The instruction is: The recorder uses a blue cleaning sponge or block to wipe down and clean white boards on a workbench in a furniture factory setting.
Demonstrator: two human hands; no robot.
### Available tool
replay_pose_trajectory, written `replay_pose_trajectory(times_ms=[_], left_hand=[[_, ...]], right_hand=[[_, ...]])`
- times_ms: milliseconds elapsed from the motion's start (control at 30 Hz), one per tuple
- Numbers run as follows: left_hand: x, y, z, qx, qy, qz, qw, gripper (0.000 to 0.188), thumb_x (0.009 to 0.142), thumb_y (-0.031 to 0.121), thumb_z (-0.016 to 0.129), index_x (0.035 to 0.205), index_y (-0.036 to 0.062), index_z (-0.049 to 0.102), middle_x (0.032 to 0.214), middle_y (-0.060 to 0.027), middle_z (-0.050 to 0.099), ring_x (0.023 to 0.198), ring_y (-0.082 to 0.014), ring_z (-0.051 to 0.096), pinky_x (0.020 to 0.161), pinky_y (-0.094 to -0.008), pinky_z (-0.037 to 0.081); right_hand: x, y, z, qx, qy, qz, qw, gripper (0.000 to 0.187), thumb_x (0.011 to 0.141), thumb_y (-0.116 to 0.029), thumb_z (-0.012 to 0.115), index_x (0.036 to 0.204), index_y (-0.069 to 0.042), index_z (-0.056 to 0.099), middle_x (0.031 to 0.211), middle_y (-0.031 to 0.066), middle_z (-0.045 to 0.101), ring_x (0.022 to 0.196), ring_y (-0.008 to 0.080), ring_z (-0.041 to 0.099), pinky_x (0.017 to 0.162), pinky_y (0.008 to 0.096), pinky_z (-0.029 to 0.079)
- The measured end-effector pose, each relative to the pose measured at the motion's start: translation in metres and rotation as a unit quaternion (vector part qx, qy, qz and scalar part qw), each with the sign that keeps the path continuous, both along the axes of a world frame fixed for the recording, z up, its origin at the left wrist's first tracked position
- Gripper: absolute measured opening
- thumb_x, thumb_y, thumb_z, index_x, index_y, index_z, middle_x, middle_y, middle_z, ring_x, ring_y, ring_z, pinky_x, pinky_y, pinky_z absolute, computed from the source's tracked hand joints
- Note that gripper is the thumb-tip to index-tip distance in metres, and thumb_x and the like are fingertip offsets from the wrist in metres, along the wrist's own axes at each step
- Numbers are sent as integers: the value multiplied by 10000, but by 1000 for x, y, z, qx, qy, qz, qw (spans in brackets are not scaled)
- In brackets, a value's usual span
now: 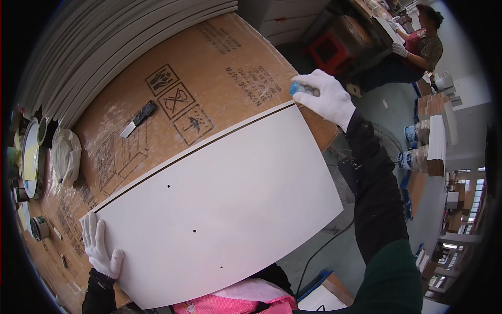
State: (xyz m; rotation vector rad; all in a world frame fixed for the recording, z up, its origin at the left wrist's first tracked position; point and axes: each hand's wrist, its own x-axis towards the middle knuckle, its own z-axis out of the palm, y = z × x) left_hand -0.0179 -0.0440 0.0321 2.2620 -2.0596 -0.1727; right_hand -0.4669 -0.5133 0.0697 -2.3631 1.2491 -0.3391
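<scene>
Looking down at near range through a head-worn fisheye, from above and behind the gripping right hand [327, 95].

Smth panel [235, 193], cardbd sheet [246, 68], cloth gloves [328, 99]

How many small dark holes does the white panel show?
3. On the white panel, in a slanting row: far hole, middle hole, near hole, closest to the person. The left hand may hide another.
</scene>
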Motion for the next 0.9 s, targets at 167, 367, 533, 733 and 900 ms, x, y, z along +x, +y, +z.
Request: replay_pose_trajectory(times_ms=[167,367,533,733,900], left_hand=[[-1,0,2,-6,1,0,1000,753,944,534,480,1505,42,381,1587,-284,288,1468,-516,232,1195,-615,159],[-1,-1,2,-6,2,-3,1000,753,941,533,485,1505,43,385,1584,-283,295,1469,-505,241,1197,-614,158],[0,-1,2,-12,6,-2,1000,758,943,539,483,1500,34,391,1583,-283,298,1469,-498,247,1198,-612,154],[0,-1,1,-18,3,-8,1000,757,946,545,480,1495,30,398,1579,-284,305,1468,-492,256,1199,-611,154],[-2,0,3,-19,0,-4,1000,750,938,528,494,1491,29,402,1579,-280,309,1471,-485,256,1201,-612,152]], right_hand=[[-1,-4,9,-49,130,47,989,383,778,-279,744,1120,-106,736,981,114,623,933,275,648,832,370,528],[3,-9,1,-38,74,36,996,332,802,-299,716,1088,-132,751,998,126,623,946,291,643,838,384,522],[6,-23,17,15,186,114,976,381,840,-399,665,1019,-80,769,936,159,695,910,324,659,828,387,516],[9,-28,15,200,95,-34,975,422,869,-389,699,914,29,743,808,105,728,753,177,663,728,309,508],[7,-11,14,201,113,-70,970,378,874,-380,715,906,-4,738,714,43,670,657,119,589,630,271,464]])
